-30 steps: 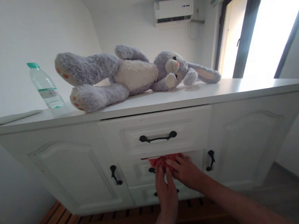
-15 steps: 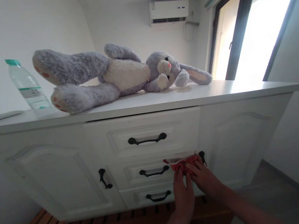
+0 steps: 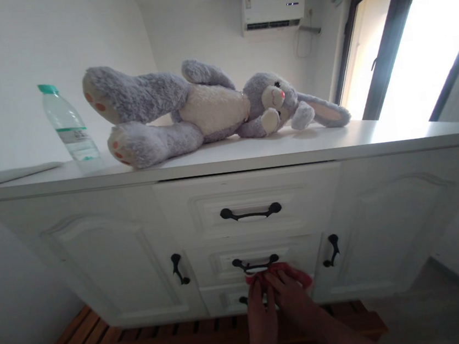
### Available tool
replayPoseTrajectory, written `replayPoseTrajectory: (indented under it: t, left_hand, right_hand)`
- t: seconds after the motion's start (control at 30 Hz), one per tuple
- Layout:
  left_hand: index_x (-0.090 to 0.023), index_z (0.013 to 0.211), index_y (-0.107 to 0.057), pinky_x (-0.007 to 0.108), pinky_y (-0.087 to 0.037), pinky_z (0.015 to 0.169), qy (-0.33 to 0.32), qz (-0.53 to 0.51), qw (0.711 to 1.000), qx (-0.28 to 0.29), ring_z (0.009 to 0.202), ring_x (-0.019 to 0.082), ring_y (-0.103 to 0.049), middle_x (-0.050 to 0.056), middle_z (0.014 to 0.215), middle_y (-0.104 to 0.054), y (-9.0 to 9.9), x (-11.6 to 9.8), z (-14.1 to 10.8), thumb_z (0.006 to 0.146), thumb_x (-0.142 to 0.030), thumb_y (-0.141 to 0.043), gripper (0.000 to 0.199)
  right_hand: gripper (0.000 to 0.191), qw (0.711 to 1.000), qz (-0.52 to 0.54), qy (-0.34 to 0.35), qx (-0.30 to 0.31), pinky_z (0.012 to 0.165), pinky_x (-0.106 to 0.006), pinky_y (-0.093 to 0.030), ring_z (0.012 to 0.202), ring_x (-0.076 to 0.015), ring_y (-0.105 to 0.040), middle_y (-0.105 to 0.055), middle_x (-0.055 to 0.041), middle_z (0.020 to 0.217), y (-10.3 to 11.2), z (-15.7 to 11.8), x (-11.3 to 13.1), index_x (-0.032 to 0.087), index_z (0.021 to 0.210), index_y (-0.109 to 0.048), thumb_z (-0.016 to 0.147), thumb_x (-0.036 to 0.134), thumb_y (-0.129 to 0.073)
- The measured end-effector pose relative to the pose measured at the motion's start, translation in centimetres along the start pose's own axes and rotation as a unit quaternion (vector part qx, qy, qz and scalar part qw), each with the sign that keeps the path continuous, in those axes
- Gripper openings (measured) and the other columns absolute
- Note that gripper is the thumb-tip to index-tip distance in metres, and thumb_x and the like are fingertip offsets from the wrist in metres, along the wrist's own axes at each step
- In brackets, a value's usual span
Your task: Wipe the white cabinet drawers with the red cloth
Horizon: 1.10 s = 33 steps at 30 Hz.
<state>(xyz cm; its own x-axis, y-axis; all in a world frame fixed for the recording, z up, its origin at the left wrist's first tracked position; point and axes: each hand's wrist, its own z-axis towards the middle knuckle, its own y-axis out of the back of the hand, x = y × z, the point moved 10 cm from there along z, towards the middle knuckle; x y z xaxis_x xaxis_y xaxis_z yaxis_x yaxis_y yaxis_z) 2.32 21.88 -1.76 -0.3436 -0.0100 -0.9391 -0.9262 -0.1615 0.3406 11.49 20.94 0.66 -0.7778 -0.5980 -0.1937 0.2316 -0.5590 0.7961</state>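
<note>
Both my hands press a red cloth (image 3: 295,275) against the front of a white cabinet (image 3: 98,253), just under the middle drawer's black handle (image 3: 255,262). My left hand (image 3: 261,314) lies flat beside my right hand (image 3: 296,301), fingers pointing up onto the cloth. The bottom drawer's handle is mostly hidden behind my left hand. The top drawer's handle (image 3: 250,211) sits above, untouched.
On the cabinet top lie a grey plush rabbit (image 3: 205,105), a water bottle (image 3: 69,127) with a green cap and a flat white object (image 3: 10,175). Cabinet doors flank the drawers. A wooden slatted base (image 3: 149,341) runs below. A window stands at right.
The cloth and both hands slid down and left, from the middle drawer's upper right corner to below its handle.
</note>
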Motion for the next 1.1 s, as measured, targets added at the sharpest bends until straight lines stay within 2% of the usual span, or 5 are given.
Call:
replayPoseTrajectory:
  t: [0.3,0.53,0.77,0.97,1.1]
  left_hand:
    - [-0.003,0.126,-0.062,0.055,-0.041,0.116,0.022,0.041,0.991,-0.122,0.129,0.035,-0.061,0.029,0.135,-0.065,13.5,3.5,2.0,0.090,-0.038,-0.044,0.054]
    - [-0.006,0.130,-0.062,0.054,-0.041,0.116,-0.048,0.051,0.983,-0.172,0.132,0.033,-0.058,0.026,0.139,-0.062,18.0,-2.4,2.4,0.091,-0.041,-0.046,0.055]
    - [-0.009,0.121,-0.070,0.051,-0.047,0.111,-0.097,0.097,0.982,-0.126,0.119,0.032,-0.064,0.021,0.125,-0.070,15.1,-7.5,2.5,0.094,-0.038,-0.044,0.048]
    - [-0.017,0.105,-0.076,0.055,-0.052,0.101,-0.178,0.162,0.970,-0.043,0.104,0.033,-0.067,0.016,0.109,-0.077,8.4,-14.2,1.7,0.096,-0.033,-0.039,0.042]
    - [-0.013,0.111,-0.074,0.054,-0.052,0.104,-0.227,0.199,0.953,0.000,0.109,0.034,-0.065,0.017,0.114,-0.076,3.6,-17.2,0.4,0.097,-0.030,-0.035,0.045]
  right_hand:
    - [0.043,0.996,0.084,0.003,0.016,0.085,-0.035,-0.059,0.111,-0.0273,-0.059,-0.064,-0.0086,0.135,-4.7,9.0,10.5,0.016,0.127,-0.066,0.084,0.013,-0.070]
    - [0.039,0.997,0.072,0.001,-0.036,0.091,-0.041,-0.057,0.106,-0.0268,-0.058,-0.065,-0.0108,0.128,1.5,14.5,10.7,0.015,0.124,-0.066,0.086,0.009,-0.067]
    - [0.043,0.999,0.046,0.004,-0.019,0.094,-0.046,-0.056,0.104,-0.0302,-0.059,-0.067,-0.0169,0.120,5.9,14.1,7.3,0.007,0.125,-0.065,0.083,0.009,-0.070]
    - [0.041,0.992,0.072,-0.078,0.062,0.092,-0.039,-0.059,0.107,-0.0283,-0.064,-0.069,-0.0161,0.116,8.7,10.4,0.7,0.011,0.127,-0.067,0.087,0.006,-0.061]
    - [0.041,0.996,0.024,-0.086,0.030,0.093,-0.040,-0.060,0.106,-0.0285,-0.065,-0.069,-0.0186,0.115,10.4,6.8,-3.0,0.007,0.124,-0.067,0.085,0.000,-0.055]
